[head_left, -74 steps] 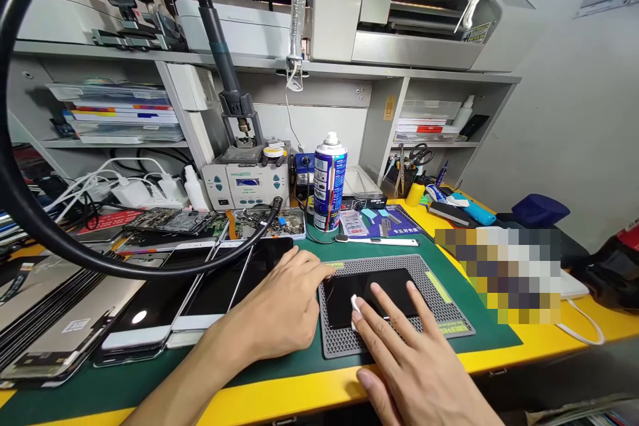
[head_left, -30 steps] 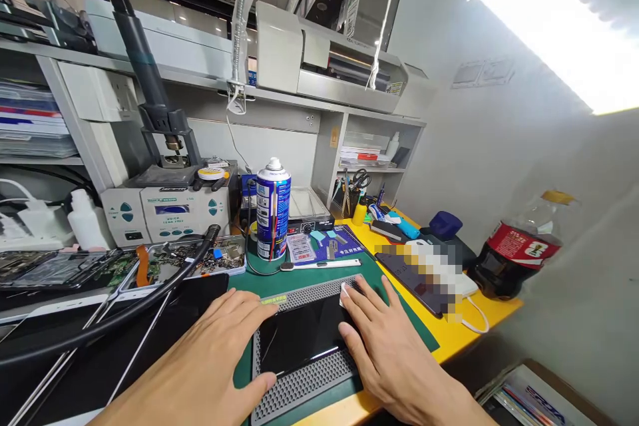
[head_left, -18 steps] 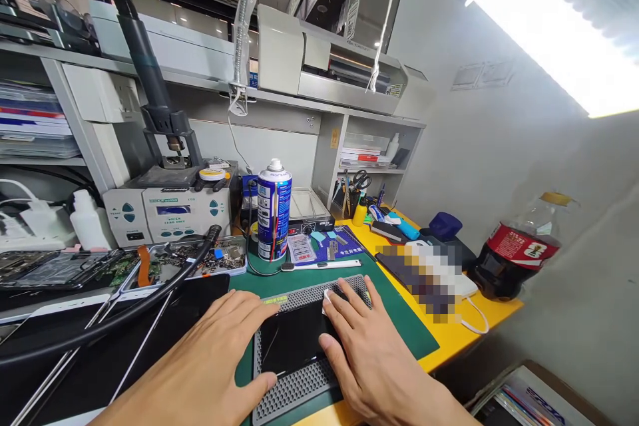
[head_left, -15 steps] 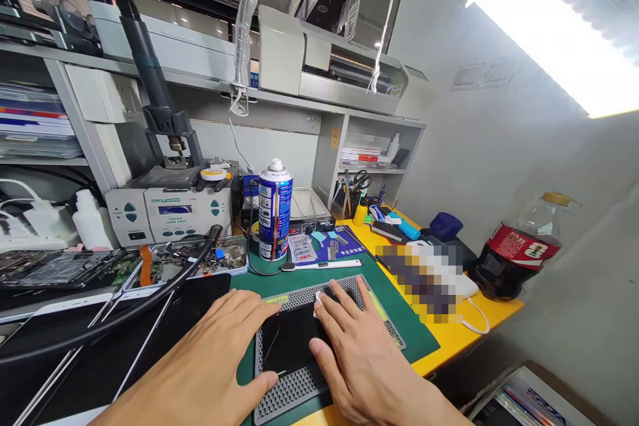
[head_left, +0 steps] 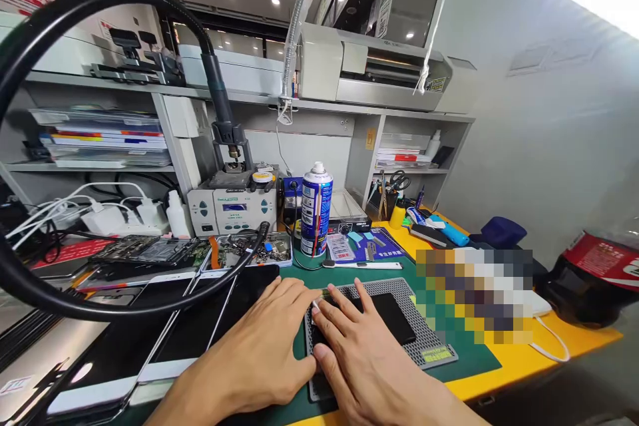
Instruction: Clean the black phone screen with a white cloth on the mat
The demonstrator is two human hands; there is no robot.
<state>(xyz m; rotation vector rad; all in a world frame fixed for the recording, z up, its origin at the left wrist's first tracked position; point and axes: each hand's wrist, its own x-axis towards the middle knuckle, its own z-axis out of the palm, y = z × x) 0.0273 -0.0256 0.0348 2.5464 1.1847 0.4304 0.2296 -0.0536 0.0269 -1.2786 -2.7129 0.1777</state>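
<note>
A black phone screen (head_left: 394,319) lies flat on a grey perforated mat (head_left: 424,343) over the green desk mat (head_left: 474,363). My right hand (head_left: 359,359) presses flat on the screen's left part, with a small white pad (head_left: 315,305) under its fingertips. My left hand (head_left: 259,353) rests palm down at the mat's left edge, fingers touching the screen's left end. The two hands sit side by side, almost touching.
A blue spray can (head_left: 316,210) stands behind the mat, with a rework station (head_left: 232,203) and parts tray (head_left: 252,249) to its left. Several phone screens (head_left: 150,339) lie at the left under a black hose (head_left: 74,306). A cola bottle (head_left: 594,273) lies at the right.
My right hand has slid the white pad leftward across the screen until it is next to my left hand. The view has swung back toward the left.
</note>
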